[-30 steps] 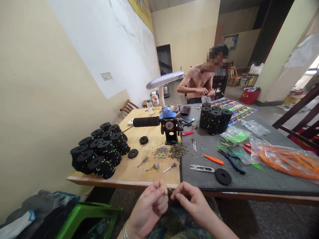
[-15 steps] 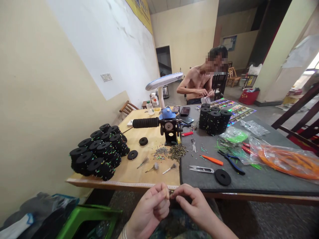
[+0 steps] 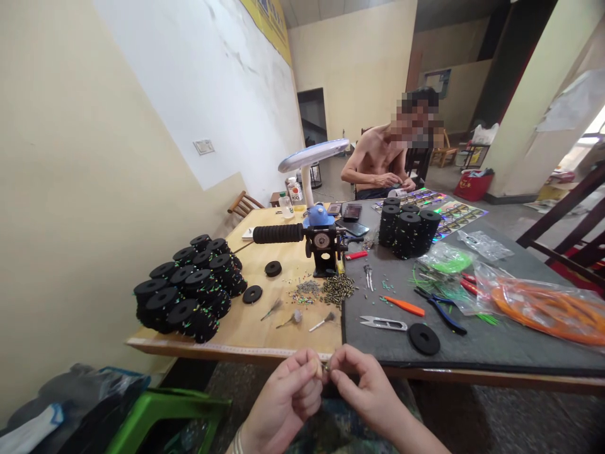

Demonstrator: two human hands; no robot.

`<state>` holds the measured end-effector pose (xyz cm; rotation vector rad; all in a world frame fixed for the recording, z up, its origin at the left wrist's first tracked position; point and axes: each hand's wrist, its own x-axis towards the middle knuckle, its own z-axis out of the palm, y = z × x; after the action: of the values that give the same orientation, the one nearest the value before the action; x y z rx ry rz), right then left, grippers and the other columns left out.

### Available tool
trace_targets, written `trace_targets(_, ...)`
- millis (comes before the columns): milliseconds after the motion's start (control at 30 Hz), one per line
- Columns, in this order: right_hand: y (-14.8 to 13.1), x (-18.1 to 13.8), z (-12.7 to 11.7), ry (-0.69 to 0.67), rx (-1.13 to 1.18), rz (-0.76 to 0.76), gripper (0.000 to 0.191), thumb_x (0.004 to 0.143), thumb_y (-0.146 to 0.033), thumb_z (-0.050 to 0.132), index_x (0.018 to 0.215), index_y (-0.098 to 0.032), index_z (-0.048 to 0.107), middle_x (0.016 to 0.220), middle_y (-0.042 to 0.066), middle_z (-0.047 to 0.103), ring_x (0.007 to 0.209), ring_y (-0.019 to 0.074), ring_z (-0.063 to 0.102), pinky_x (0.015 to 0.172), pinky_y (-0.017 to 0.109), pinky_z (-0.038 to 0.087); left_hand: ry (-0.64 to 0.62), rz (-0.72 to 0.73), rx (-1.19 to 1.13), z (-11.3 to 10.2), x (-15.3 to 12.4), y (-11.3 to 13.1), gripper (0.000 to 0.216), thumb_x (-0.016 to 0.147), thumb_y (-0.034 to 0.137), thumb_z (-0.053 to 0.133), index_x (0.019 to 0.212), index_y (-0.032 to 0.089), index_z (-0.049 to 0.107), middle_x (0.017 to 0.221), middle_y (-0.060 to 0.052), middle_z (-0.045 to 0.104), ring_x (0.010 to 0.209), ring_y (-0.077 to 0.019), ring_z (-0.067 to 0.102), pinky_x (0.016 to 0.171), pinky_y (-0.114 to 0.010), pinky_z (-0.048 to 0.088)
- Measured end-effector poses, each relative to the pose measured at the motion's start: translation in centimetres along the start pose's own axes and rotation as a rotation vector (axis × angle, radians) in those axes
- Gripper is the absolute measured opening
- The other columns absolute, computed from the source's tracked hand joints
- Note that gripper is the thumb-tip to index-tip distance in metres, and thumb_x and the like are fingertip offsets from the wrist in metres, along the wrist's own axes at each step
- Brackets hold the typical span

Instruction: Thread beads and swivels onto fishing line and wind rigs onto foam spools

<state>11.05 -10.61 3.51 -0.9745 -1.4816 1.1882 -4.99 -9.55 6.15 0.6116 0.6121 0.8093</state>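
My left hand (image 3: 288, 397) and my right hand (image 3: 366, 388) are held together just below the table's near edge, over my lap. Both are pinched, fingertips meeting on a tiny piece (image 3: 325, 367) too small to name. On the table beyond them lie a pile of small beads and metal bits (image 3: 331, 289), three little tufted pieces (image 3: 295, 317), a silver thread snip (image 3: 382, 323) and a loose black foam disc (image 3: 424, 338).
Stacked black foam spools (image 3: 189, 293) stand at the left and another group of spools (image 3: 407, 226) at the back. A black winder with a foam handle (image 3: 302, 236), blue pliers (image 3: 439, 306), bags of orange line (image 3: 543, 306) and green line (image 3: 447, 257) are there. A person (image 3: 385, 164) sits at the far end.
My two hands have closed the small gap between them and their fingertips now touch; the person at the far end has lowered their hands.
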Motion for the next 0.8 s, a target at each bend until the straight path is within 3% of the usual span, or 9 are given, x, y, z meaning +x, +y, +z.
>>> trace_targets(800,1.1,-0.7,-0.7,0.012,-0.124,0.01,0.019,0.087,-0.029,0.056,0.082,-0.018,0.07,0.081,0.006,0.072,0.079,0.0201,0.064,0.075,0.03,0.048,-0.015,-0.003,-0.042,0.1,-0.1,0.4,0.027,0.075,0.031,0.072,0.068,0.015,0.052,0.045,0.013,0.018,0.04,-0.0031,0.011,0.041,-0.018,0.012)
